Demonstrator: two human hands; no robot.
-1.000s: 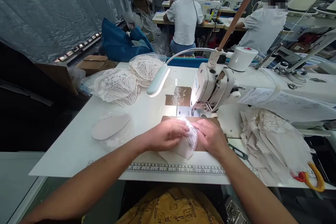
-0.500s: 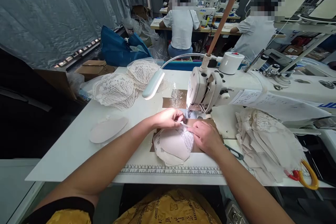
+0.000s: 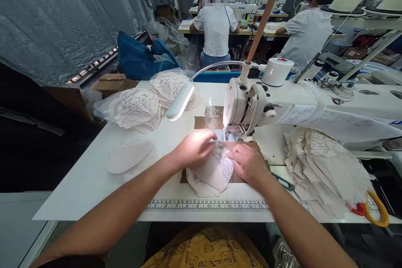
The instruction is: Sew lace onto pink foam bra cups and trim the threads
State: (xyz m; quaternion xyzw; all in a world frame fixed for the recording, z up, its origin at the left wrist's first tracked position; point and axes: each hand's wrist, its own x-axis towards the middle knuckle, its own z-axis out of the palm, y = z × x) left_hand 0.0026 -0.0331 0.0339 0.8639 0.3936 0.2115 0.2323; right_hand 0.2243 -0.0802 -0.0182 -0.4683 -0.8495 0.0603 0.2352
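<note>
A white lace-edged fabric piece [image 3: 211, 176] lies below the needle of a white sewing machine [image 3: 240, 109]. My left hand [image 3: 196, 148] is over its upper left part, blurred, with its fingers curled toward the needle area; whether they grip anything is hidden. At the upper right edge of the lace, my right hand [image 3: 248, 161] rests low with thumb and forefinger closed on the fabric. Brown tape [image 3: 237, 178] shows on the table around the piece.
Lace pieces are stacked at the back left [image 3: 133, 106], and a pale oval piece [image 3: 130, 158] lies at left. To the right are a fabric pile [image 3: 326, 171], orange-handled scissors [image 3: 378, 209] and a dark green tool [image 3: 282, 181]. A lamp [image 3: 181, 101] overhangs the table. Two people sit beyond.
My left hand has shifted slightly down and now covers more of the fabric's upper left. My right hand stays at the lace edge. The view has moved a little.
</note>
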